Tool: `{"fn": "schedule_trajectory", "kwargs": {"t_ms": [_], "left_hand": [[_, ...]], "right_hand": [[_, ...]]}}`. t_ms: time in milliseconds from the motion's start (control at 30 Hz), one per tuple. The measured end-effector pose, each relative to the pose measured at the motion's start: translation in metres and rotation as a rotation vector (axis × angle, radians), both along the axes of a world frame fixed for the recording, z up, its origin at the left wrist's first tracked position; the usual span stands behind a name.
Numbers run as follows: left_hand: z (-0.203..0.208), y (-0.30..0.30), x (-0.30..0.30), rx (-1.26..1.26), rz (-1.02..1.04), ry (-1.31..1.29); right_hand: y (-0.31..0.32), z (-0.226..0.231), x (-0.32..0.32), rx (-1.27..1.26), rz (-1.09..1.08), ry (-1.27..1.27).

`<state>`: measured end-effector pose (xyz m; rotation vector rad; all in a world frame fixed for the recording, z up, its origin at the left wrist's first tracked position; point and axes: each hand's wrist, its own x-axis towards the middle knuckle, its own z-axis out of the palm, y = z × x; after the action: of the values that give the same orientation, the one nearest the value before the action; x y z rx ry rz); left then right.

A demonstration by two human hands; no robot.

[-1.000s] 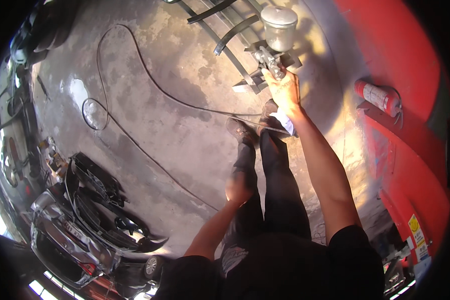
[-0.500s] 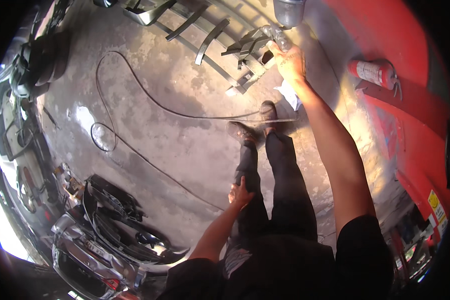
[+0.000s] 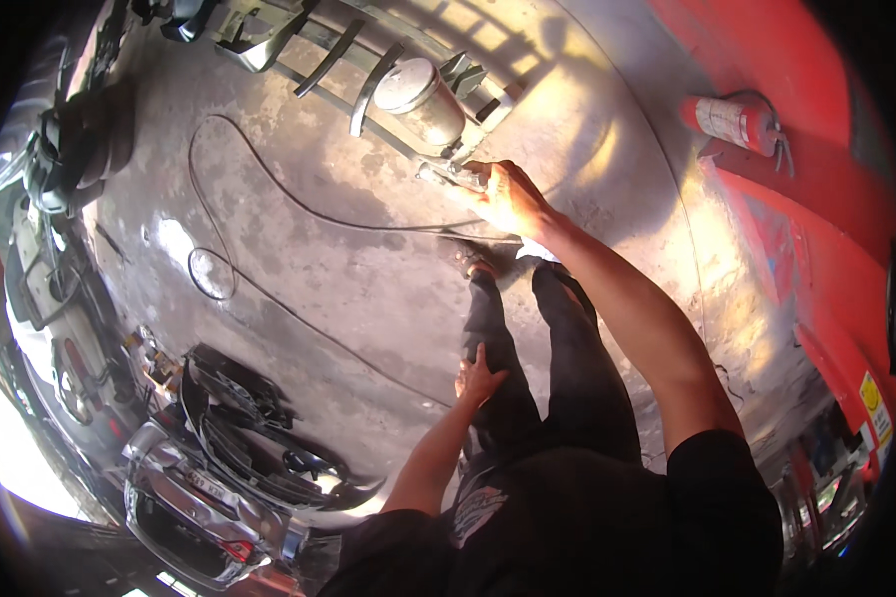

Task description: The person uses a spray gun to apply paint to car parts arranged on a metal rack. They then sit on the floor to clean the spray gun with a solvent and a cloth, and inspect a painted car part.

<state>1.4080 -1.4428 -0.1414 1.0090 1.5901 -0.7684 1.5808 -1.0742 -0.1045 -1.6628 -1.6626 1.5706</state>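
My right hand (image 3: 516, 204) is closed around the handle of a spray gun (image 3: 458, 175). A round metal cup (image 3: 423, 99) sits at the gun's far end, in front of a metal rack. Dark curved trim pieces (image 3: 329, 60) lie across that rack (image 3: 287, 72). Something white (image 3: 538, 250), perhaps paper or cloth, shows just below my right wrist. My left hand (image 3: 481, 378) rests on my left leg near the knee, fingers apart and holding nothing.
A thin dark hose (image 3: 299, 203) loops over the stained concrete floor (image 3: 319, 289). On the right, a fire extinguisher (image 3: 732, 124) lies by a large red panel (image 3: 816, 214). Black car parts (image 3: 239, 398) and a silver bumper (image 3: 194, 497) sit at lower left.
My right hand has swung left and nearer with the spray gun, and the cup now shows over the rack. My right leg has shifted. My left hand stays on the leg.
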Motion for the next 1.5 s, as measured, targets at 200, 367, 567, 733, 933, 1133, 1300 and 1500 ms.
{"fn": "schedule_trajectory", "kwargs": {"t_ms": [200,367,567,733,933,1133,1300,1500], "left_hand": [[0.005,-0.008,0.021,-0.013,0.009,0.016],[0.014,-0.011,0.033,-0.093,0.057,-0.061],[0.022,-0.025,0.049,-0.060,0.002,-0.045],[0.059,-0.008,0.035,-0.013,0.128,-0.039],[0.086,0.018,-0.018,0.116,0.124,0.041],[0.079,0.019,-0.093,0.095,0.099,0.087],[0.054,0.067,-0.169,-0.028,0.024,0.132],[0.011,0.081,-0.243,-0.022,-0.049,0.059]], "right_hand": [[0.053,0.003,0.065,0.166,-0.341,-0.321],[0.050,0.006,0.077,0.277,-0.398,-0.453],[-0.009,0.006,0.046,0.028,0.000,-0.035],[-0.017,-0.016,0.042,-0.015,-0.100,0.132],[0.051,0.031,-0.007,0.113,-0.592,-0.082],[0.099,0.019,-0.095,0.275,-0.748,-0.041],[0.119,0.028,-0.214,-0.119,-0.574,-0.048],[0.150,0.004,-0.289,0.078,-0.151,0.043]]}}
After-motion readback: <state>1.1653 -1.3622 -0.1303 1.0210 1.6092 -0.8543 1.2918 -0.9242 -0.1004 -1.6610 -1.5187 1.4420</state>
